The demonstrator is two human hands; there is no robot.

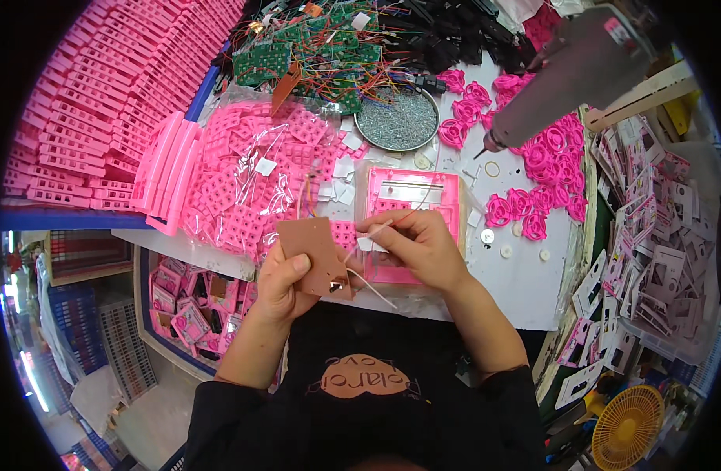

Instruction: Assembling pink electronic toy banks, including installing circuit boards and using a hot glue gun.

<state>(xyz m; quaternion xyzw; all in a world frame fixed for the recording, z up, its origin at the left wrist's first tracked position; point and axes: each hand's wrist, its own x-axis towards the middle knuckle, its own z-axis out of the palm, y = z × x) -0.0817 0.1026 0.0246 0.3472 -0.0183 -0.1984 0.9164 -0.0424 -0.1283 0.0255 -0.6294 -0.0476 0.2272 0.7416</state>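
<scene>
Head view: a flat brown rectangular circuit board point(316, 250) was held upright in the left hand point(280, 284), the thumb pressed on its near face and the fingers closed behind it. A small shiny metal part was seen at the board's lower right corner. Thin white wires point(374, 289) ran from the board toward the right, and one of them was pinched between thumb and forefinger of the right hand point(418, 248), which was closed on it just right of the board. Both hands were held above the near edge of a white worktable point(525, 282).

Directly beneath and beyond the right hand, a pink rectangular plastic housing point(414, 200) lay flat on the table, partly hidden by the fingers. To the left of it, a clear plastic bag of pink gridded plastic pieces point(243, 180) was spread out, with a stack of long pink curved strips point(166, 169) at its left side. Further left, rows of pink plastic frames point(101, 94) were piled. At the far side, a heap of green circuit boards with coloured wires point(313, 51) was seen, and near it a round metal dish of small grey screws point(397, 118). To the right, pink ring-shaped plastic parts point(533, 165) were scattered, and a grey hanging electric screwdriver point(568, 74) was suspended over them. A yellow fan point(629, 428) stood at the near right.
</scene>
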